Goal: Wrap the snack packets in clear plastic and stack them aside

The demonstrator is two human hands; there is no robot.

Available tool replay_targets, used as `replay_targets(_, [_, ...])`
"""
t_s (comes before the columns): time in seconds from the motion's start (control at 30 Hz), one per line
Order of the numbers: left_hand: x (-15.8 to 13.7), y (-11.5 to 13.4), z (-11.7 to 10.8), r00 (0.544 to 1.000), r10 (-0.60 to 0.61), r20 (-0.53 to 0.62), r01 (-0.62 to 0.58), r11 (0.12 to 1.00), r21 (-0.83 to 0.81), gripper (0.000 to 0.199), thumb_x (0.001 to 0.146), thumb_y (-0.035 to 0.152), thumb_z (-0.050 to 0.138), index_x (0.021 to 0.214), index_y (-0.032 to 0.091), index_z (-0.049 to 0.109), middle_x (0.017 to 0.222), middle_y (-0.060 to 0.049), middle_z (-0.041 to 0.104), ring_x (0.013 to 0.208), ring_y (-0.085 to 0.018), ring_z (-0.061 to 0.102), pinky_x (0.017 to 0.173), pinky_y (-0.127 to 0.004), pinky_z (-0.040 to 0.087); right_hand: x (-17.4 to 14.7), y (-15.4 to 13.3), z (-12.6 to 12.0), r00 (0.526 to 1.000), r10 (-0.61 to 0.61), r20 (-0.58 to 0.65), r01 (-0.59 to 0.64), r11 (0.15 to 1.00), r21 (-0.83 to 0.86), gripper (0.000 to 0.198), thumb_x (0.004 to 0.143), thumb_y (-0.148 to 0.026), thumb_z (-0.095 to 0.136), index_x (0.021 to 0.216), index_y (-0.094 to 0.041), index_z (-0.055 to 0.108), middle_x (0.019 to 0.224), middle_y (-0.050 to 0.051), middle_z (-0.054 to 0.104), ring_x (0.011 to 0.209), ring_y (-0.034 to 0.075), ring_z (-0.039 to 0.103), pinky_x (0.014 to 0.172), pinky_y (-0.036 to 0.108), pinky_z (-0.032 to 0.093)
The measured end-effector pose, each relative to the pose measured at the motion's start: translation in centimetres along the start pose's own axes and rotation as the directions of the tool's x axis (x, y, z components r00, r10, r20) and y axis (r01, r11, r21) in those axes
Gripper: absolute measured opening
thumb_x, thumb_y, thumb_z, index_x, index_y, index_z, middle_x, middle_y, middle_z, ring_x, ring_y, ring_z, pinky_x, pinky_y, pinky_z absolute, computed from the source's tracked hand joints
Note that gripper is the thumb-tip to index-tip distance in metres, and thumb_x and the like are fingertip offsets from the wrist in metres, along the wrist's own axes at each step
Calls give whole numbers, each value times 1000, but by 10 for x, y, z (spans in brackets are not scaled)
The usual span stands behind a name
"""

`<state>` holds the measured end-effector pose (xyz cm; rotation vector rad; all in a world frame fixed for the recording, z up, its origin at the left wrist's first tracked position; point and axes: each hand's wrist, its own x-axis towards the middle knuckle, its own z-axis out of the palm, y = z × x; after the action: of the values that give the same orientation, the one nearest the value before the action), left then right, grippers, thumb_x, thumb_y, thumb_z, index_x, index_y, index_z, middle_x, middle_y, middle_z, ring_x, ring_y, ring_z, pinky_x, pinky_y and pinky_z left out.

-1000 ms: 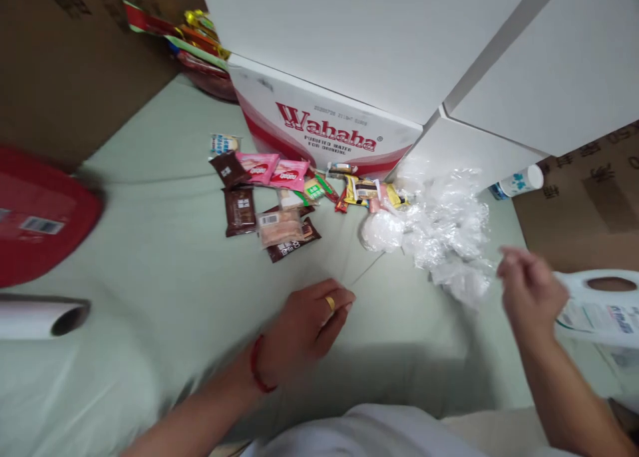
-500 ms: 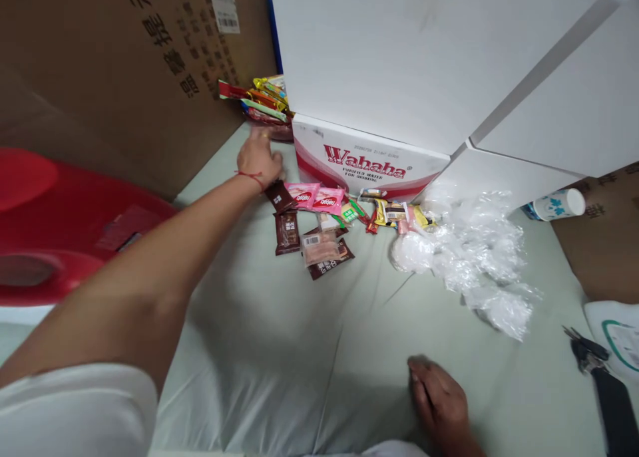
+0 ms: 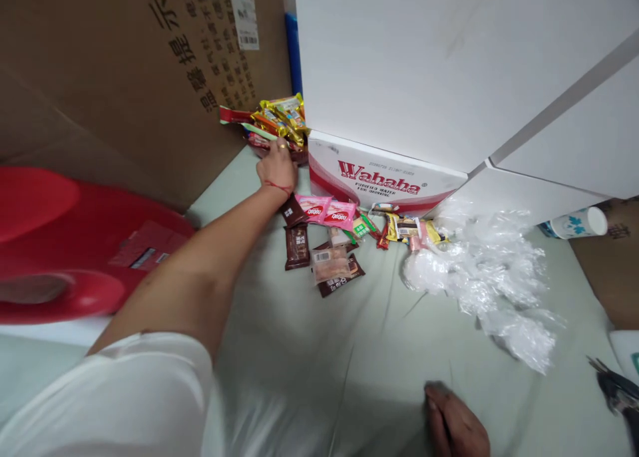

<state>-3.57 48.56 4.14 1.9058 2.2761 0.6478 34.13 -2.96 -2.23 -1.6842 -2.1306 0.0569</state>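
Observation:
A dark red bowl heaped with wrapped snacks sits in the corner between the cardboard and white boxes. My left hand is closed on its front rim; the fingertips are partly hidden. Just below the wrist are brown snack packets and pink packets on the pale green cloth. A clear-wrapped pinkish packet overlaps a brown one. My right hand rests near the bottom edge, fingers curled together, nothing visible in them.
A white Wahaha carton stands behind the packets. To its right lie crumpled clear plastic wraps, a paper cup on its side and dark pliers. A red plastic container stands at the left, before a cardboard box.
My left hand has moved to the right along the bowl's front rim. The bowl has shifted slightly out from the corner, showing more yellow packets. The view has shifted; my right hand stays curled.

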Motion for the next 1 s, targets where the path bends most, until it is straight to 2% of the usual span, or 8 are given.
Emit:
replay_targets(0.1, [-25,-14,-14,999,14,38,-16,998,53,45,94,27,60,138,18,57,147,-21,56,118,-41,67,96,-49,51,4,0,-1,1000,-19,-2,19,999,31,24,100,-22,59,118,-22,75,105,7,83,90,23,82,81,28,68])
replay_targets(0.23, [-65,-28,-29,995,66,69,-72,993,93,31,99,29,54,126,21,65,139,-17,61,116,-36,67,88,-41,50,14,-5,-3,999,-12,-52,14,999,42,24,102,-25,55,115,-24,75,100,5,83,83,22,82,74,29,69])
replay_targets(0.47, [-143,-38,-57,988,148,48,-154,976,156,31,103,30,42,118,20,67,132,-15,65,113,-30,66,76,-34,44,19,-16,-8,995,45,-88,-33,991,129,25,104,-27,54,115,-21,76,99,7,82,83,22,81,73,30,68])
replay_targets(0.63, [-187,-45,-98,976,215,-21,-210,967,142,33,104,39,41,110,23,69,116,-13,70,103,-29,68,76,-34,44,15,-14,-6,990,78,-116,-61,987,151,27,105,-27,53,115,-20,77,102,8,82,88,22,81,77,32,68])
replay_targets(0.73, [-215,-41,-134,952,291,-95,-286,956,59,29,101,43,49,105,25,71,107,-12,71,102,-30,69,79,-36,47,13,-11,-4,989,72,-127,-51,986,158,27,105,-26,53,115,-20,77,101,8,82,87,22,81,77,32,68])
replay_targets(0.83, [-250,-26,-174,904,383,-191,-403,911,-82,19,94,45,66,101,28,72,103,-8,71,96,-28,69,80,-36,49,11,-9,-1,988,81,-133,-57,984,171,28,105,-25,52,115,-20,77,101,8,82,88,22,81,78,32,68])
replay_targets(0.93, [-279,-1,-201,857,408,-316,-502,802,-324,14,86,39,81,93,30,72,89,-2,66,71,-18,59,69,-33,47,11,-8,2,986,89,-142,-61,979,193,29,105,-27,52,115,-20,78,102,8,82,89,22,81,80,33,68])
replay_targets(1.0, [-288,21,-204,880,336,-336,-472,693,-545,20,80,36,88,89,29,71,76,3,57,59,-13,47,61,-30,41,11,-9,3,983,100,-155,-67,976,208,29,105,-27,52,114,-20,78,102,9,82,89,22,81,80,34,68])
